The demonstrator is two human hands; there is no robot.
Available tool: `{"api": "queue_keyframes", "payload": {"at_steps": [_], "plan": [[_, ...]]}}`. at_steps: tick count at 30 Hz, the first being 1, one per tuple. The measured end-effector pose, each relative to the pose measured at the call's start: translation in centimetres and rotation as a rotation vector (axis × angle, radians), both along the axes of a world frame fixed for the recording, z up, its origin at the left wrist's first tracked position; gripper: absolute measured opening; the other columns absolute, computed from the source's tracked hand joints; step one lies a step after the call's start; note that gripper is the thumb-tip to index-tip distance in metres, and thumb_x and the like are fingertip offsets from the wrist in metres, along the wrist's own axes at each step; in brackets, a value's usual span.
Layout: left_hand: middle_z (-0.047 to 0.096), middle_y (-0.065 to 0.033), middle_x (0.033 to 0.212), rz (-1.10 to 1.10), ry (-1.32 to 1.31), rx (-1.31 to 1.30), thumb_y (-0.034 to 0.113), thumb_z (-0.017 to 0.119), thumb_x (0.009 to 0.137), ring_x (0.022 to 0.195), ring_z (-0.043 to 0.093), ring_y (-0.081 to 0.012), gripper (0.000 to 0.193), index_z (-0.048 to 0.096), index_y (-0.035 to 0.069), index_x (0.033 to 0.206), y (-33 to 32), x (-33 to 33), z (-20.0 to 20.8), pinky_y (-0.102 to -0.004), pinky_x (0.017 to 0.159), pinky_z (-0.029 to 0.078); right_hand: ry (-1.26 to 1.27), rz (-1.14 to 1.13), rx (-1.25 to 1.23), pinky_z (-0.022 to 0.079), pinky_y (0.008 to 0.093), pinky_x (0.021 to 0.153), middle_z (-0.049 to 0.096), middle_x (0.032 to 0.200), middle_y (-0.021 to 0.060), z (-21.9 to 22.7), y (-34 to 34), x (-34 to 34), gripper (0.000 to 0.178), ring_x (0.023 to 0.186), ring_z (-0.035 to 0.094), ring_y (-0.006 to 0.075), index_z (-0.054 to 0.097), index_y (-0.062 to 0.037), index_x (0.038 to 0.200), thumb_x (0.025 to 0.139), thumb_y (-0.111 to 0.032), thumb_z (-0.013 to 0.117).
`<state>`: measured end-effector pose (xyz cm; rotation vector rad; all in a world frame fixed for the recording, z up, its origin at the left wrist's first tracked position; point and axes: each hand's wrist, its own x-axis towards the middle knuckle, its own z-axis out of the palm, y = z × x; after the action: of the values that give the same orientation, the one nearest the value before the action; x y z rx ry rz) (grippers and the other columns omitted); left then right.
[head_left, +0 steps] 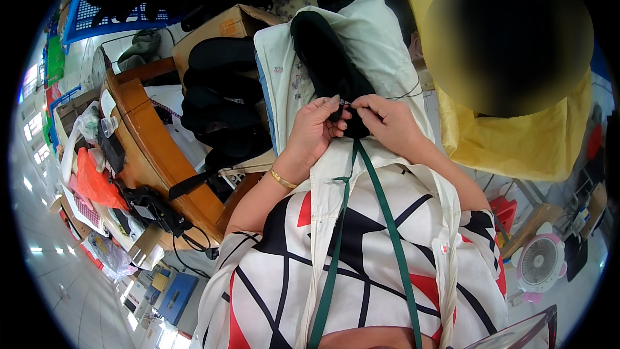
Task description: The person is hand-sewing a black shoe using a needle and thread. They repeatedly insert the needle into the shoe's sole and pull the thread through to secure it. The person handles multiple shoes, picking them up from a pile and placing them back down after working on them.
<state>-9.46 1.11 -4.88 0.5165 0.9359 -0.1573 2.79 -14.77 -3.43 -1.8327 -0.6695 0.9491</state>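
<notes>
While a stack of dark padded fabric pieces (219, 100) is seen at nine o'clock on the curved brown wooden table (155, 148), the left hand (314, 130) is closed in a pinch on the near end of a long black fabric piece (326, 58). That piece is laid over a pale cream cloth (381, 39) at twelve o'clock. Just beside it, the right hand (384, 123) is pinched narrowly on a thin dark thread (408, 95). At three o'clock, yellow fabric (516, 142) is draped.
</notes>
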Motion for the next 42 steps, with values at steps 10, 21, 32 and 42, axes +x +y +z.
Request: {"api": "queue_keyframes", "payload": {"at_steps": [10,21,32,42], "plan": [[0.070,-0.0072,0.083,-0.016,-0.001,0.057,0.022,0.060,0.100,0.061,0.062,-0.0116,0.019,0.065,0.004,0.099,-0.2,0.0,0.2,-0.0233,0.055,0.051,-0.001,0.010,0.006,0.052,0.0338,0.059,0.067,0.075,0.0157,0.0,0.1,0.1,0.015,0.062,0.066,0.0286,0.068,-0.0043,0.102,0.090,-0.010,0.063],[0.066,-0.0023,0.089,-0.011,-0.076,0.283,0.020,0.067,0.096,0.072,0.059,-0.0079,0.018,0.067,0.005,0.106,-1.0,-0.6,0.4,-0.0219,0.064,0.050,0.384,0.005,-0.106,0.045,0.0263,0.055,0.059,0.068,0.0026,0.1,0.2,0.4,0.012,0.059,0.056,0.0089,0.065,-0.0030,0.102,0.094,-0.011,0.061],[0.068,-0.0013,0.089,-0.178,-0.061,0.342,0.012,0.073,0.091,0.072,0.059,-0.0056,0.017,0.070,0.003,0.106,-0.5,-0.9,0.5,-0.0192,0.063,0.049,0.672,-0.085,-0.154,0.046,0.0185,0.057,0.057,0.071,-0.0048,-1.3,0.0,-0.4,0.011,0.062,0.052,0.0016,0.064,-0.0069,0.107,0.101,-0.015,0.059],[0.070,-0.0011,0.086,-0.213,-0.062,0.377,0.013,0.074,0.090,0.065,0.057,-0.0047,0.016,0.072,0.002,0.102,-0.4,-1.0,0.3,-0.0186,0.059,0.048,0.459,-0.063,-0.160,0.047,0.0220,0.057,0.061,0.076,0.0009,-1.0,0.7,-1.2,0.014,0.063,0.055,0.0061,0.057,-0.0043,0.110,0.097,-0.010,0.060]]}}
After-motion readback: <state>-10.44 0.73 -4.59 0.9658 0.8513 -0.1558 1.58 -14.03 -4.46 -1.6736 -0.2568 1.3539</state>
